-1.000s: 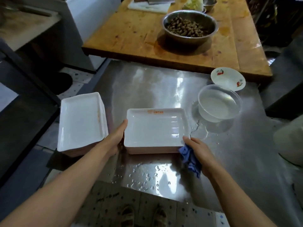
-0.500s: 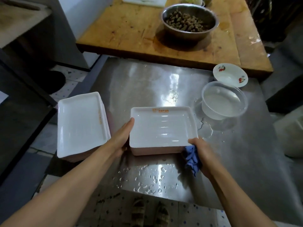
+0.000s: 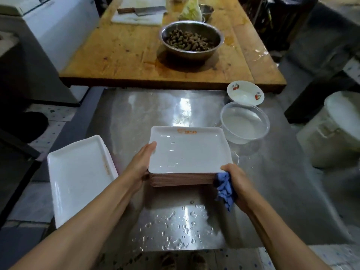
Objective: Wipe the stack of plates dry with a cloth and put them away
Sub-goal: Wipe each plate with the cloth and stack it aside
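The left hand (image 3: 141, 168) grips the left side of one stack of plates (image 3: 188, 152); the right hand (image 3: 236, 181) grips its near-right corner together with one blue cloth (image 3: 225, 189). A second plate stack (image 3: 78, 176) overhangs the wet steel bench's (image 3: 136, 117) left edge, while one clear bowl (image 3: 245, 121) and one patterned dish (image 3: 245, 93) occupy the far-right corner.

place: kitchen — cleaver (image 3: 143, 11) on board | steel worktop (image 3: 194, 117) | food bowl (image 3: 191, 40)
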A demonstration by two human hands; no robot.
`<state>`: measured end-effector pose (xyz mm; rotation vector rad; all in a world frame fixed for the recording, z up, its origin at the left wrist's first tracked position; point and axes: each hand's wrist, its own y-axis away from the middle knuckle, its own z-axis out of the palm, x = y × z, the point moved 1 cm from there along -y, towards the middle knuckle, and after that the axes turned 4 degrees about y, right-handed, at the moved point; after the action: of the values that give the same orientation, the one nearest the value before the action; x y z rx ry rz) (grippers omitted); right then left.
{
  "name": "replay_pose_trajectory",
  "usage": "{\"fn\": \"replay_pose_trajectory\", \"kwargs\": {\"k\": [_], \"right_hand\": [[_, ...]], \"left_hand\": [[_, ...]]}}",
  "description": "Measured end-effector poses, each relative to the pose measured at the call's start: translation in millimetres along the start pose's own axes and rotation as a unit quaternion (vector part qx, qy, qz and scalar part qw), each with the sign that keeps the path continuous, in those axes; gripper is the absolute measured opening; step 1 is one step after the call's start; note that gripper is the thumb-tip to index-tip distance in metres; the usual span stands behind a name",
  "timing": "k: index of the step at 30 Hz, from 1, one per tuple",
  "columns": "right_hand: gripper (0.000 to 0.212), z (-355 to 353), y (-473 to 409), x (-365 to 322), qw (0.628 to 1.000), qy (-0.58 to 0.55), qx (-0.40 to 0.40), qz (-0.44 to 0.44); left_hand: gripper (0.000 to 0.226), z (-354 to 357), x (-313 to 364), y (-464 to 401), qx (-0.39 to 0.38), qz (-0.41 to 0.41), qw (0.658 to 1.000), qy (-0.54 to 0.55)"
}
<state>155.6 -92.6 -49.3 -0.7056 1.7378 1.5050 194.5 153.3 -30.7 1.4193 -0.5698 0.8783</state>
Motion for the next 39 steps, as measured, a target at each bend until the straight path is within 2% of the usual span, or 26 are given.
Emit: {"fn": "replay_pose_trajectory", "kwargs": {"k": [8, 11, 17, 23, 31, 35, 39], "right_hand": [[0.013, -18.7, -0.3, -40.2, 0.999, -0.026, 0.009, -0.035], [0.015, -27.8, -4.5, -60.0, 0.999, -0.040, -0.017, -0.021], [0.012, -50.0, -22.8, -95.0, 0.996, -0.070, -0.051, -0.008], [0.009, -66.6, -40.9, -108.6, 0.988, -0.127, -0.085, 0.012], [0.016, -79.9, -55.3, -109.9, 0.970, -0.195, -0.137, 0.039], [0.019, -84.0, -56.7, -109.8, 0.966, -0.195, -0.157, 0.068], [0.024, -85.2, -56.4, -108.4, 0.959, -0.190, -0.181, 0.103]], "left_hand": [[0.026, 38.1, 50.2, 7.5, 0.010, 0.008, 1.000, -0.029], [0.023, 55.4, 68.2, 9.5, 0.009, 0.018, 0.999, -0.025], [0.031, 90.9, 101.9, 9.3, 0.015, 0.024, 0.996, -0.082], [0.020, 123.8, 131.6, -0.8, 0.016, 0.007, 0.992, -0.125], [0.014, 163.8, 155.7, -10.2, 0.032, -0.018, 0.983, -0.179], [0.017, 175.9, 164.9, -12.3, 0.044, -0.015, 0.977, -0.207], [0.035, 183.9, 174.6, -16.9, 0.043, -0.016, 0.970, -0.240]]}}
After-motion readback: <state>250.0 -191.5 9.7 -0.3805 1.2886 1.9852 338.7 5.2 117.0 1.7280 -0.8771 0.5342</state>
